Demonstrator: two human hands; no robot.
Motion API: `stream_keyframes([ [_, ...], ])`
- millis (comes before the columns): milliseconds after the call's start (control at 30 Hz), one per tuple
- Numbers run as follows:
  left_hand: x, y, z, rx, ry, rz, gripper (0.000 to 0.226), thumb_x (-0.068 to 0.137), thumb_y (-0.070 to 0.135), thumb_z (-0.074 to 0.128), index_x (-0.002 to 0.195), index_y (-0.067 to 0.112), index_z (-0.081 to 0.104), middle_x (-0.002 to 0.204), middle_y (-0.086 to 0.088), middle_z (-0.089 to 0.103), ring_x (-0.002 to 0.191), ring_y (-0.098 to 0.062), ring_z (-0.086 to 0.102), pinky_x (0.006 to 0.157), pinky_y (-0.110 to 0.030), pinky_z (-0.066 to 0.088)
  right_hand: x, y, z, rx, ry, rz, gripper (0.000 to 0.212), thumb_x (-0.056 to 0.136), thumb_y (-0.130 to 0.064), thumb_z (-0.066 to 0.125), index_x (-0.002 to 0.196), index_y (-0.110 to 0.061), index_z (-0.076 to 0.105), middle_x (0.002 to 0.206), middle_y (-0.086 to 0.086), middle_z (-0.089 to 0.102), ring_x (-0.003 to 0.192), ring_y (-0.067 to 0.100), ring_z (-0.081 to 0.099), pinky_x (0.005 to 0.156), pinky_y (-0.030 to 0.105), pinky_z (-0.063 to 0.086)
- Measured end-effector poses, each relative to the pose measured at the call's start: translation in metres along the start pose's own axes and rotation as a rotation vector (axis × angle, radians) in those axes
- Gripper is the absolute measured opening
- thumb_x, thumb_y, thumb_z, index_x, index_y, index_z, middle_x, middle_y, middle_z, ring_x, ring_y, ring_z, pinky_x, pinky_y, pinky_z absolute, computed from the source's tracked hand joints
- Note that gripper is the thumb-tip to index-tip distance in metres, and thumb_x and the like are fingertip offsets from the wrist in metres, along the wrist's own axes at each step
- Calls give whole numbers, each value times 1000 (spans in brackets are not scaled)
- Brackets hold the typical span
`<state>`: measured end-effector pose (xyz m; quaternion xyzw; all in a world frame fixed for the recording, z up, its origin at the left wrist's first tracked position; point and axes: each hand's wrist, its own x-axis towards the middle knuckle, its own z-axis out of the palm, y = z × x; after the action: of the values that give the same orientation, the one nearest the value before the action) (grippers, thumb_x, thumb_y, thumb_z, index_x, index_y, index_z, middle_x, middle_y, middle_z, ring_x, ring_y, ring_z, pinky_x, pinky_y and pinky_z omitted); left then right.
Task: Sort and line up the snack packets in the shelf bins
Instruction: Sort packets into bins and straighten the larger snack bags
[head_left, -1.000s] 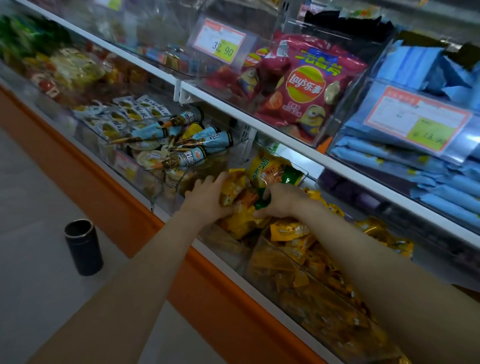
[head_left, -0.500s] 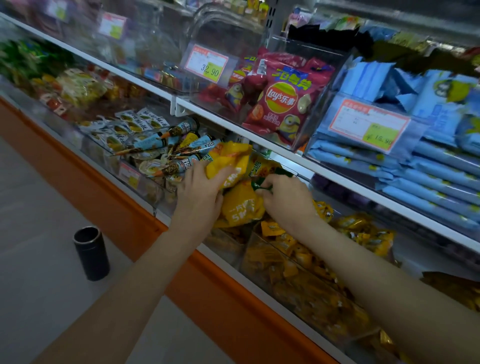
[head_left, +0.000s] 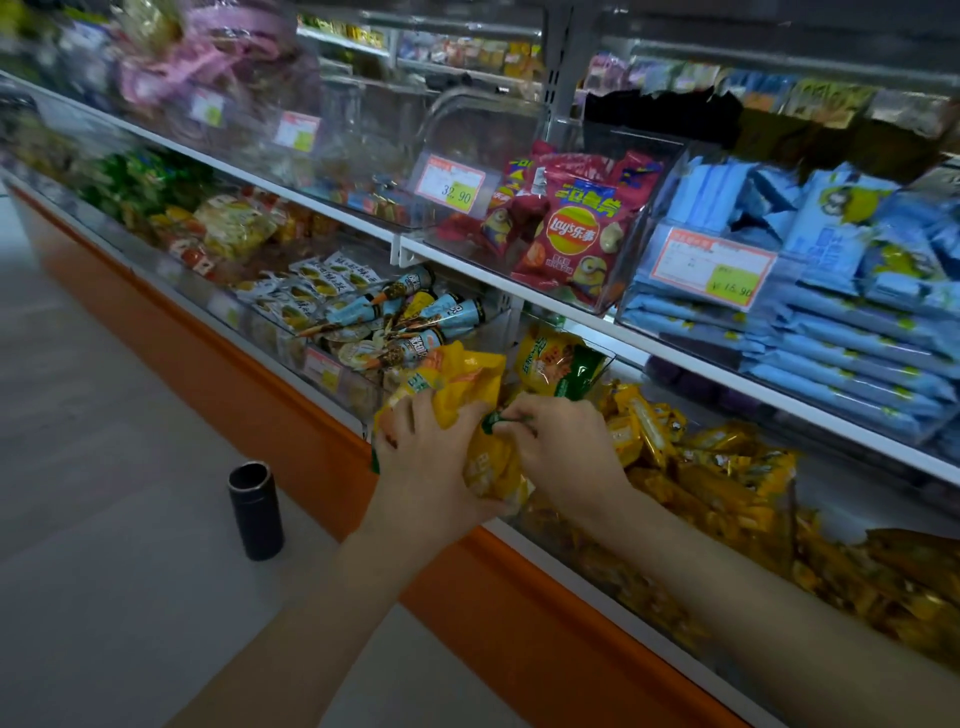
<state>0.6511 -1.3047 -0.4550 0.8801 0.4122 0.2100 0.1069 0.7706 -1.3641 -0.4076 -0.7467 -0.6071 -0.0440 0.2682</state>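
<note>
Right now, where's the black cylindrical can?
In the head view the black can stands upright on the floor at lower left, just in front of the orange shelf base and left of the person's left hand.

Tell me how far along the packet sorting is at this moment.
Early to middle, by the look of it. Seemingly done: one yellow-green packet stands upright at the back of the bin. In hand: the left hand grips a bunch of yellow packets while the right hand pinches a green corner. Left: the small yellow packets to the right lie in a loose heap.
</note>
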Motion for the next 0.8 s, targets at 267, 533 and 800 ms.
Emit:
stream_keyframes([
  [267, -30, -16, 7, -94, 139, -77, 78, 60, 52, 78, 129, 39, 45, 136, -11, 24, 130, -34, 19, 98, -52, 32, -21, -20, 14, -10, 1, -223, 29, 92, -29, 50, 88, -12, 73, 76, 4, 71, 71, 25, 65, 60, 39, 51],
  [533, -25, -75, 5, -238, 348, -258, 65, 57, 38, 86, 112, 14, 61, 126, -23, 40, 120, -42, 35, 88, -59, 41, -6, -47, 31, 298, -42, -271, 26, 97, -21, 50, 120, -12, 58, 106, -6, 67, 90, 6, 64, 77, 21, 54],
  [800, -4, -107, 15, -417, 488, -431, 60, 59, 47, 78, 105, 13, 59, 115, -16, 41, 107, -36, 41, 89, -48, 43, 62, 33, 81, 67, -191, 209, 44, 90, -8, 58, 131, -9, 42, 126, 11, 55, 116, 25, 52, 90, 30, 42],
])
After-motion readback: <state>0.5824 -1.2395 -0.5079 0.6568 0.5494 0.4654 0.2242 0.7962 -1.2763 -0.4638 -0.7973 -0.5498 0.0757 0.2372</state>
